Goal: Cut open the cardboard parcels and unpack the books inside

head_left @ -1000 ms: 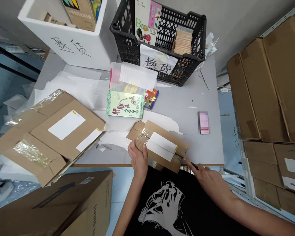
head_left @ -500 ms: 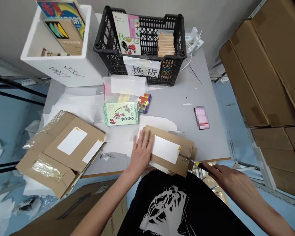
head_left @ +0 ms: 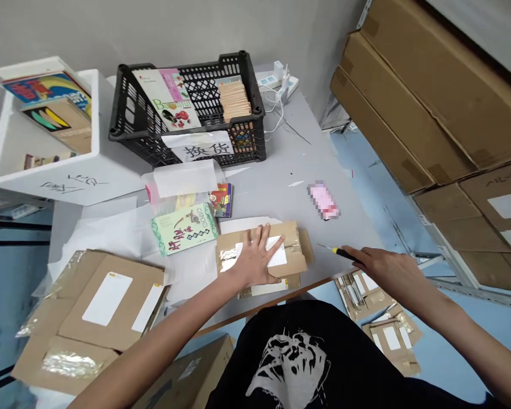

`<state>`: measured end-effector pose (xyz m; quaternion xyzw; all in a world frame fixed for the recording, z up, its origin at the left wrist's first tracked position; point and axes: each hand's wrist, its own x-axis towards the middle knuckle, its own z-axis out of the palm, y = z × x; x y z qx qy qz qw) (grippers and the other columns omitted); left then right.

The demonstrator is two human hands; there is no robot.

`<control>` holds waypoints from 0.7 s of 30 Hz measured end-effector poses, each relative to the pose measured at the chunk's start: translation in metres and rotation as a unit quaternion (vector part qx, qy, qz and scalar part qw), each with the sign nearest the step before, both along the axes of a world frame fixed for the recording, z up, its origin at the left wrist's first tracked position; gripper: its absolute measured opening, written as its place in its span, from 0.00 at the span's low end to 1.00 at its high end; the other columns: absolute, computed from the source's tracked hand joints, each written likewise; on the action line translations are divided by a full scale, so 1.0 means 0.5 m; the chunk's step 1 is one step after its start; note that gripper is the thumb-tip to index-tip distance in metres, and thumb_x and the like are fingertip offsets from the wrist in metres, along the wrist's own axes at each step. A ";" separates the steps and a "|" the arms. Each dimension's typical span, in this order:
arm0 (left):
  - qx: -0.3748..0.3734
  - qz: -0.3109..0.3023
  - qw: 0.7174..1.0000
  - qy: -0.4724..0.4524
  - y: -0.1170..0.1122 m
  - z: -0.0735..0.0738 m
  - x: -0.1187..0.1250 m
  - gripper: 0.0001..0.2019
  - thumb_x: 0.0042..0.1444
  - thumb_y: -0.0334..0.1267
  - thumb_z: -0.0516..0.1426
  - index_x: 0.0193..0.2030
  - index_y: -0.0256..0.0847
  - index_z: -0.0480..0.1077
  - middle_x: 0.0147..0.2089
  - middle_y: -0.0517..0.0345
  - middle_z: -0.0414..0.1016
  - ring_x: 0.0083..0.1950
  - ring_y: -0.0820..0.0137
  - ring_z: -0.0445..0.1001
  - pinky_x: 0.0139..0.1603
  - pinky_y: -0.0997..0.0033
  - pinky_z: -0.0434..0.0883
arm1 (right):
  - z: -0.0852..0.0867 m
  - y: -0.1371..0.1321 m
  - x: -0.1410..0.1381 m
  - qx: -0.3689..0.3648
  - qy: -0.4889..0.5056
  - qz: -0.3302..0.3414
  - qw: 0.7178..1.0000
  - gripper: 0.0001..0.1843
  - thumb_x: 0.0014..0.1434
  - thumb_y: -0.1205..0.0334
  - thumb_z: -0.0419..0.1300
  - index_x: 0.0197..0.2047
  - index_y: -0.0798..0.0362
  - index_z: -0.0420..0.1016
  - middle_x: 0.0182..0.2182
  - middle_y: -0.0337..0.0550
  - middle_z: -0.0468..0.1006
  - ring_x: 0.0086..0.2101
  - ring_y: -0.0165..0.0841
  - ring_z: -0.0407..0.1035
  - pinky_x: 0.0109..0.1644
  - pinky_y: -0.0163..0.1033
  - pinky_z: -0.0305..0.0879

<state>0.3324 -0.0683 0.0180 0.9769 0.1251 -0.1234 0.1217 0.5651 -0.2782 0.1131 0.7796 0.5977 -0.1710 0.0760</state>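
Here, left hand [head_left: 255, 257] lies open on cardboard packaging [head_left: 293, 254]; right hand [head_left: 378, 265] grips a screwdriver [head_left: 344, 254].

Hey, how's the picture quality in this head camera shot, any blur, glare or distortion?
In the head view, the pink item on the table is pixelated and unreadable; the clear packing tape on the flattened carton shows glare; the wide-angle lens makes the stacked cartons at right appear to lean; the lighting looks soft and even.

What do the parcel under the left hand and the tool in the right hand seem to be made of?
The parcel looks like matte brown cardboard with shiny clear tape over it. The tool seems to have a smooth yellow-and-black plastic handle and a thin metal tip, though it's too small to be sure.
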 end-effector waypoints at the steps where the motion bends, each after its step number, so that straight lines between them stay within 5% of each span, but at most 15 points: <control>1: 0.012 0.017 1.000 0.000 -0.004 0.000 -0.006 0.57 0.38 0.69 0.58 0.71 0.46 0.42 0.73 0.33 0.35 0.70 0.34 0.37 0.61 0.31 0.38 | -0.010 -0.008 0.005 -0.003 0.061 -0.070 0.996 0.19 0.65 0.61 0.48 0.58 0.47 0.63 0.28 0.44 0.77 0.23 0.33 0.70 0.20 0.32 0.49; 3: 0.029 0.034 0.999 0.001 -0.011 -0.001 -0.016 0.57 0.37 0.69 0.58 0.71 0.46 0.42 0.73 0.34 0.36 0.70 0.34 0.37 0.61 0.32 0.39 | -0.044 -0.014 0.004 -0.022 0.214 -0.219 0.952 0.21 0.66 0.52 0.43 0.57 0.50 0.61 0.25 0.41 0.76 0.20 0.32 0.70 0.21 0.33 0.56; 5: 0.038 0.034 0.999 0.003 -0.015 -0.004 -0.023 0.58 0.36 0.70 0.59 0.71 0.47 0.41 0.72 0.33 0.36 0.70 0.34 0.37 0.61 0.32 0.38 | -0.089 -0.007 -0.011 -0.036 0.379 -0.327 0.865 0.23 0.64 0.47 0.43 0.55 0.53 0.58 0.23 0.37 0.73 0.18 0.31 0.68 0.22 0.35 0.62; 8: 0.043 0.024 0.999 0.015 -0.012 -0.006 -0.025 0.59 0.34 0.69 0.60 0.71 0.47 0.42 0.72 0.31 0.37 0.70 0.33 0.35 0.60 0.28 0.33 | -0.151 0.012 -0.044 -0.010 0.555 -0.364 0.748 0.28 0.59 0.41 0.50 0.53 0.53 0.56 0.26 0.35 0.72 0.19 0.30 0.68 0.24 0.38 0.68; 11: 0.032 0.014 0.999 0.011 0.000 -0.002 -0.022 0.56 0.36 0.68 0.60 0.70 0.48 0.44 0.72 0.33 0.37 0.70 0.33 0.36 0.60 0.28 0.33 | -0.176 0.026 -0.068 0.023 0.623 -0.358 0.695 0.31 0.57 0.41 0.53 0.57 0.52 0.56 0.29 0.36 0.72 0.23 0.31 0.71 0.27 0.39 0.72; 15: 0.014 0.023 0.999 -0.033 0.022 0.001 -0.027 0.50 0.40 0.62 0.60 0.69 0.47 0.48 0.71 0.37 0.41 0.69 0.36 0.41 0.62 0.35 0.41 | -0.157 0.046 -0.073 0.039 0.612 -0.357 0.705 0.32 0.60 0.45 0.52 0.63 0.49 0.56 0.32 0.38 0.74 0.25 0.29 0.71 0.27 0.37 0.72; 21: 0.038 0.118 0.977 -0.171 0.041 -0.012 -0.075 0.49 0.41 0.61 0.58 0.69 0.45 0.49 0.65 0.35 0.48 0.66 0.35 0.47 0.57 0.40 0.52 | -0.106 0.105 -0.063 0.051 0.527 -0.266 0.805 0.30 0.65 0.54 0.47 0.69 0.47 0.51 0.29 0.36 0.75 0.21 0.26 0.67 0.28 0.34 0.70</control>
